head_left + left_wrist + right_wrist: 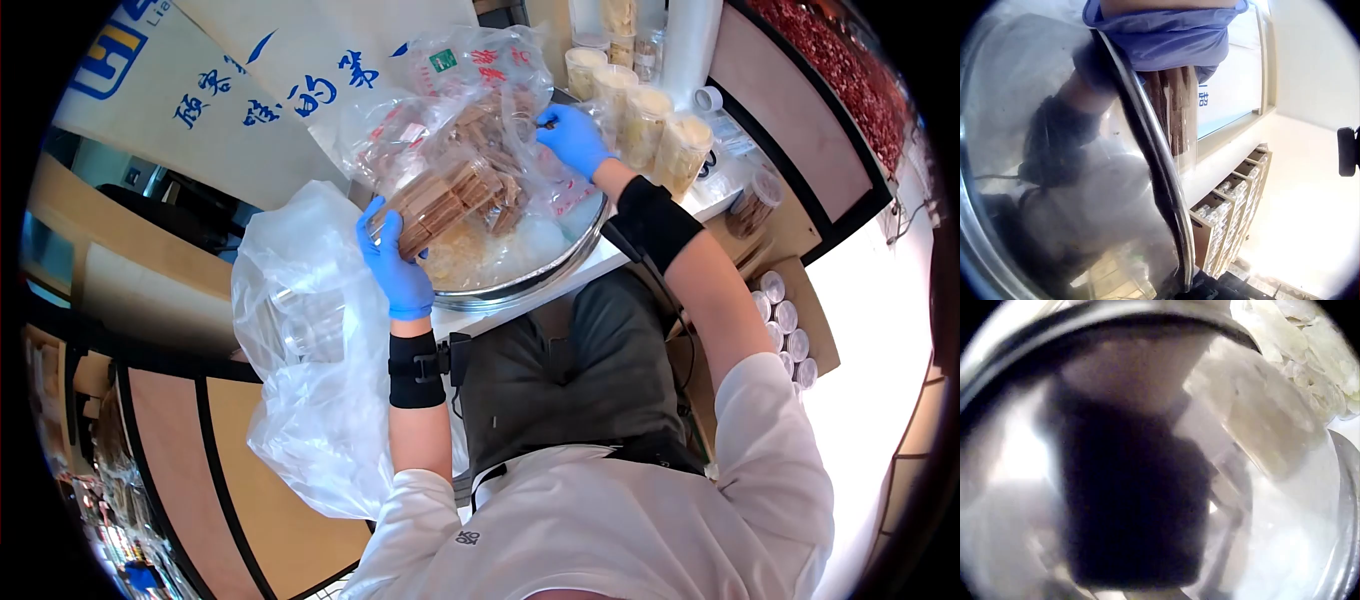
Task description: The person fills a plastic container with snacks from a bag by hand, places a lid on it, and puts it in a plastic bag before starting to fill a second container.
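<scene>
The left hand [400, 270], in a blue glove, grips a clear container [435, 208] packed with brown strips, tilted over a round metal tray [500, 296]. In the left wrist view the glove [1169, 37] hides part of the container [1175, 112]. An open plastic bag [500, 75] with loose brown strips [505, 205] lies on the tray, among pale yellowish material [455, 258]. The right hand [578, 140], also gloved, is at the bag's right side, its fingertips pinching a small dark piece [547, 124]. The right wrist view shows no fingers, only the shiny tray wall [1297, 537].
Several lidded jars of pale slices [640, 125] stand behind and right of the tray, with a tape roll [708, 98] near them. A large translucent bag [310, 400] hangs at the left. More small containers [786, 317] sit lower right.
</scene>
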Tool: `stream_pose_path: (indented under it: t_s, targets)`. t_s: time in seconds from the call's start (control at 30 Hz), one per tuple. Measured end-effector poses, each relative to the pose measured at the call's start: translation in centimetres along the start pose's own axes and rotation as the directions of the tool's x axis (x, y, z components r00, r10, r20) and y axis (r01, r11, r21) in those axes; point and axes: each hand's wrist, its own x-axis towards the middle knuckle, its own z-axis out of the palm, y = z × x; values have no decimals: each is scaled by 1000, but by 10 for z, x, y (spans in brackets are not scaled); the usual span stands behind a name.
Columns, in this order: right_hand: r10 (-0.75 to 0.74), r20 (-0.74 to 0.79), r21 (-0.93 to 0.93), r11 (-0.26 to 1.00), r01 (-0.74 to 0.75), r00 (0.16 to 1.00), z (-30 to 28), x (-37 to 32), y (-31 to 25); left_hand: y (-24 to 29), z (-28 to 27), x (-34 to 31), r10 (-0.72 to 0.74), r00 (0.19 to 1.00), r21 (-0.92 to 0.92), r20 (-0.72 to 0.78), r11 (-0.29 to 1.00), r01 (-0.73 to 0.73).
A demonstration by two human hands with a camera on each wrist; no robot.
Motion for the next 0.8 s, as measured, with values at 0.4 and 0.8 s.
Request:
stream_pose_path:
  t_s: [0.4, 0.8]
  targets:
    - [-112, 558, 423, 891, -166, 822, -71, -26, -142, -4, -4, 13, -212, 968, -132, 135, 964, 230]
    - [-171, 478, 413, 910, -48, 862, -79, -38, -155, -5, -7, 15, -268, 937, -208, 222, 926, 314]
